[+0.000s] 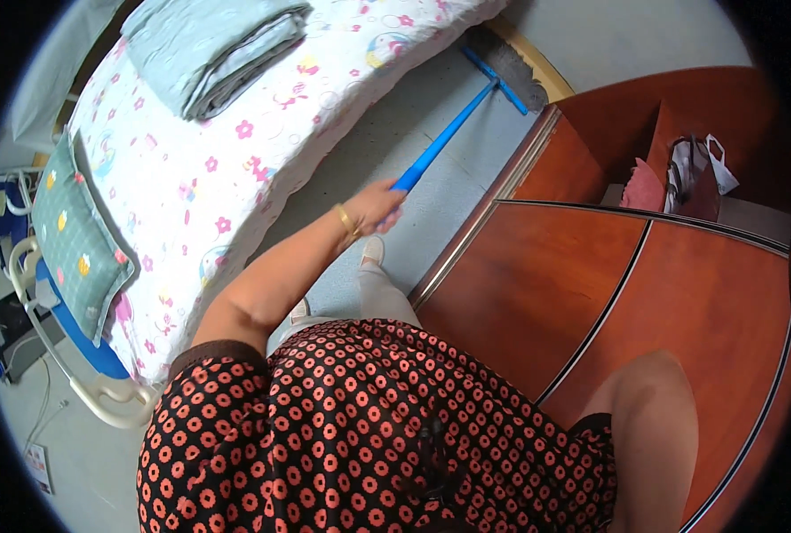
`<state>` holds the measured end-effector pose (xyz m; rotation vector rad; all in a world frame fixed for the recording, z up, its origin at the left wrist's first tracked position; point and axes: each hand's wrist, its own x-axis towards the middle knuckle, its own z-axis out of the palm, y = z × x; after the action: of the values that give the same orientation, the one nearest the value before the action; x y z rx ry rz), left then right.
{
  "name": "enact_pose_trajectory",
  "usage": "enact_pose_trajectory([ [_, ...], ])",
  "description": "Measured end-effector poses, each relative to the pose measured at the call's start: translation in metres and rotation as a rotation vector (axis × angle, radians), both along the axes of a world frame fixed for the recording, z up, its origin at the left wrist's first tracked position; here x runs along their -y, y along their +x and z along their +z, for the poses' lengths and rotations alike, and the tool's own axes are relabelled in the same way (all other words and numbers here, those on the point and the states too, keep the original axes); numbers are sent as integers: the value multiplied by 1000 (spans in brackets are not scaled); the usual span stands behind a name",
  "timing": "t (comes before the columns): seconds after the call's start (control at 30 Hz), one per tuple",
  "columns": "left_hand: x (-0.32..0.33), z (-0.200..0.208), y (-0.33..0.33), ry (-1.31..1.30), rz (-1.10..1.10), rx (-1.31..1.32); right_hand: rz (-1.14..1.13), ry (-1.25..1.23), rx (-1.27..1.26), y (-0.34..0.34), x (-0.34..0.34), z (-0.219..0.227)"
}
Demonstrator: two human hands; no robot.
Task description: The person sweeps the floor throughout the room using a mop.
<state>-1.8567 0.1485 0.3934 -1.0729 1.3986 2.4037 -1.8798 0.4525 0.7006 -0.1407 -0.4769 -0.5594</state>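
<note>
My left hand (377, 207), with a gold bracelet at the wrist, is wrapped round the upper end of a blue broom handle (440, 142). The broom slants away from me. Its blue crossbar and dark grey bristles (521, 78) lie on the floor at the far end of the gap between bed and wardrobe, close to the wooden trim along the wall. My right arm hangs at the lower right beside the wardrobe doors; its hand is out of sight.
To the left stands a bed (262, 147) with a flowered white sheet, a folded grey-green quilt (209, 58), a green pillow (80, 240) and a cream rail (93, 404). On the right is a reddish-brown wardrobe (546, 275) with bags (693, 178) in its open compartment. Grey floor (395, 142) runs between.
</note>
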Motion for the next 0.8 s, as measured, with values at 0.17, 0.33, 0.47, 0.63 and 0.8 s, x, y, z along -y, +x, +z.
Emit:
enact_pose_trajectory([
  [0.17, -20, 18, 157, 6, 76, 87, 77, -7, -45, 48, 1, 5],
  [0.33, -42, 37, 322, 5, 101, 153, 137, -30, -81, 114, -3, 12],
  [0.47, -66, 58, 446, -28, 94, 229, 170, -25, -129, 171, -9, 16],
  [0.63, -115, 60, 612, 113, 300, 344, 250, -47, -143, 202, -16, 11],
  [0.8, -144, 61, 711, 216, 471, 572, 233, -28, -162, 228, -13, 19],
])
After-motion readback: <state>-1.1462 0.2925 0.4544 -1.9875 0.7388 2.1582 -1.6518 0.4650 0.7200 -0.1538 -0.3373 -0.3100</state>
